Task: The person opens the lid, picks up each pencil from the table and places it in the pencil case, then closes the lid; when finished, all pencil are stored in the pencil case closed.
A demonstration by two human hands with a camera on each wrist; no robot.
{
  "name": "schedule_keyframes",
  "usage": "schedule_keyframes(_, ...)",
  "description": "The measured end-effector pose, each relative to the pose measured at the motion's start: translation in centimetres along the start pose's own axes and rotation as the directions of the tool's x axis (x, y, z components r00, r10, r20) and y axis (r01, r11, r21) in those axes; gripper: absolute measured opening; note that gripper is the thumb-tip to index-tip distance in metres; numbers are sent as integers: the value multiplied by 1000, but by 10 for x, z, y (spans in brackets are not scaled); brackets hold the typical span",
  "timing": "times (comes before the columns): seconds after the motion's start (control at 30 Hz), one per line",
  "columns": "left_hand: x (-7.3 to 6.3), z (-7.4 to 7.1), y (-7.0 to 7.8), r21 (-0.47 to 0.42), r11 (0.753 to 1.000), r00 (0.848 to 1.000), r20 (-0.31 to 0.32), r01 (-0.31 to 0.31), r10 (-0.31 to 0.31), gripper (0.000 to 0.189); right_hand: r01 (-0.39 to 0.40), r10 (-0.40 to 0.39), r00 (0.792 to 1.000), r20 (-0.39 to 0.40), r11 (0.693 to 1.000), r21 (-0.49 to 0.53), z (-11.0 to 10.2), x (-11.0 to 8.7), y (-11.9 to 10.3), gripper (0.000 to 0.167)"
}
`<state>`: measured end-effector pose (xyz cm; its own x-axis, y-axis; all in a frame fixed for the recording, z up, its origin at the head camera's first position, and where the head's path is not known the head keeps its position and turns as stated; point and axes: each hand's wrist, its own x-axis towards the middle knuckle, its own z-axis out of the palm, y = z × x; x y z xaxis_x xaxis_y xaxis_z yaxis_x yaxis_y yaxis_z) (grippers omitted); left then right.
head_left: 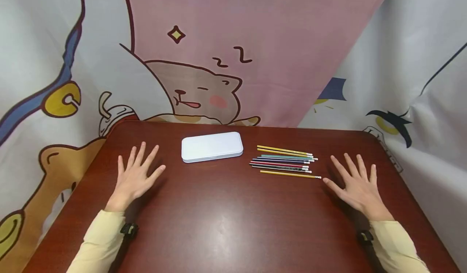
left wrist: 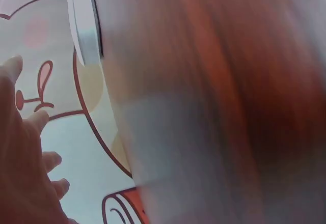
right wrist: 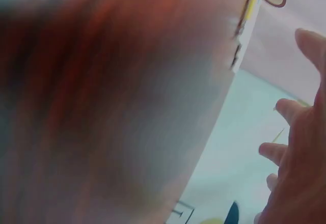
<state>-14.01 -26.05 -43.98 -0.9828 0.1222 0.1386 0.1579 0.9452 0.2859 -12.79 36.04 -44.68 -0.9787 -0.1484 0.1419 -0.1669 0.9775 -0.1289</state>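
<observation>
Apparently stands at the very start, with no handling done by any visible sign. Begins at far left with the left hand (head_left: 135, 179), spread wide over the surface (head_left: 219, 208), fingers straight and apart, free of any object. Shows a pale yellow sleeve (head_left: 103, 232) and a dark wrist device (head_left: 129, 229) behind it. Cannot tell whether resting on the surface or raised just above.

Moves right to the flat white case (head_left: 212, 146), well apart from that hand, near the far edge and slightly askew. Looks closed, so cannot judge the contents; counts, as progress, as untouched.

Passes next to the loose pencils (head_left: 279, 164), just right of the case, laid roughly side by side with eraser ends to the right, in yellow, teal, blue, red and black. Lie outside the case, all ungripped. Includes one yellow pencil (head_left: 290, 174) on the near side, a little apart from the others.

Finishes at right with the right hand (head_left: 359, 192), likewise spread and straight-fingered, grasping nothing, thumb tip just beside the end of that yellow pencil; cannot tell about contact. Leaves, by this reckoning, all handling of case and pencils outstanding, with both set between the hands
</observation>
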Motion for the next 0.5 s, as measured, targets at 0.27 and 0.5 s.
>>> schedule_keyframes(0.27, 11, 7, 18, -217, 976, 999, -23, 20, -25, 72, 157, -153, 985, -76, 986, 51, 6, 15, -23, 77)
schedule_keyframes(0.5, 24, 22, 31, -470, 883, 1000, 2, 16, -17, 68, 288, -275, 952, -135, 954, 89, 11, 36, -55, 65)
